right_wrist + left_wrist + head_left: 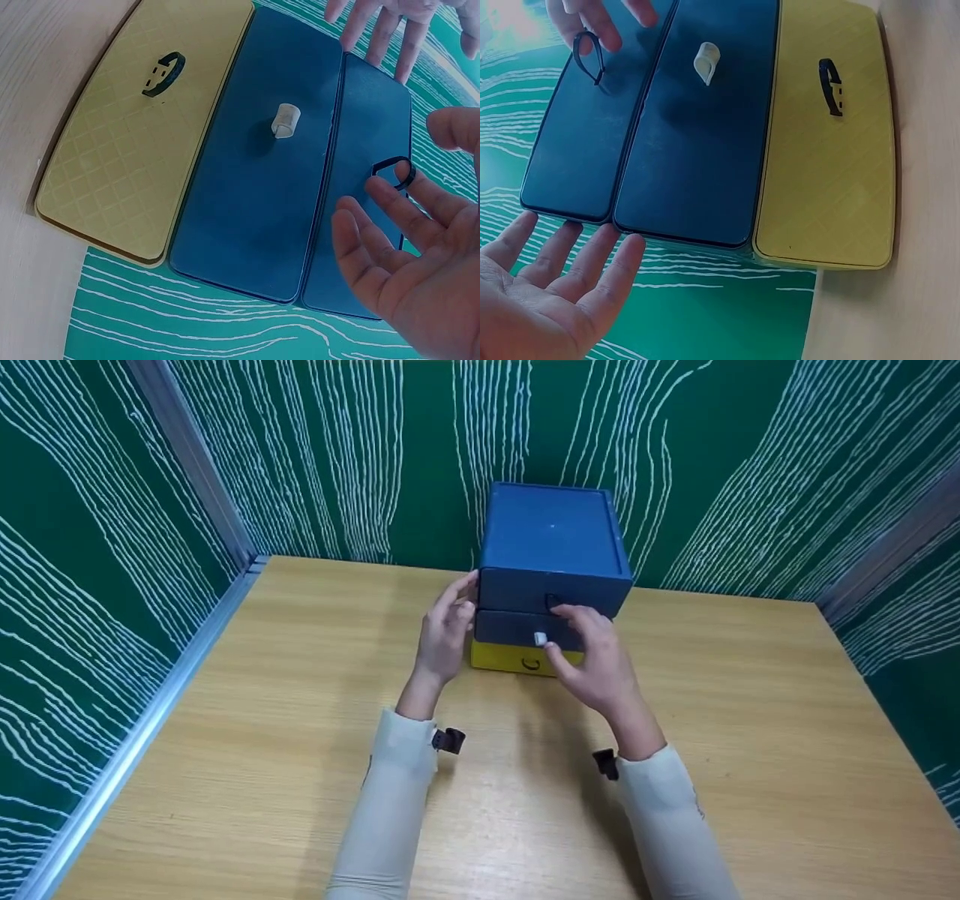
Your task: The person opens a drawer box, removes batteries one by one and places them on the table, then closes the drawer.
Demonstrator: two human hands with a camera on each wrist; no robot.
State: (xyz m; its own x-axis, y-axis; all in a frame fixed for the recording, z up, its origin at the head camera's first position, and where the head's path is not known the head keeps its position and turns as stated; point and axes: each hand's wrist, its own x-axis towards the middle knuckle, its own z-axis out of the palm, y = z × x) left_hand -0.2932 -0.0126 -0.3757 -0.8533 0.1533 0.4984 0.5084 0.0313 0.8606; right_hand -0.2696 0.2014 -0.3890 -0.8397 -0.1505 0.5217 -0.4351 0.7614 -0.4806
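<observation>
A stack of three box-like drawers stands against the back wall: a dark blue one [517, 589] on top, another dark blue one [697, 150] in the middle, a yellow one [135, 135] at the bottom. The top front carries a black loop handle [409, 174], the middle a white tab [540, 638]. My right hand [600, 660] has a fingertip hooked in the black loop, thumb apart. With fingers extended, my left hand [442, 641] touches the left side of the upper two drawers. All the fronts look closed.
A second black handle [829, 88] is on the yellow front. The wooden table [247, 750] meets green walls [420, 457] with white wavy lines at the back and sides. Metal frame strips [150, 720] run along the corners.
</observation>
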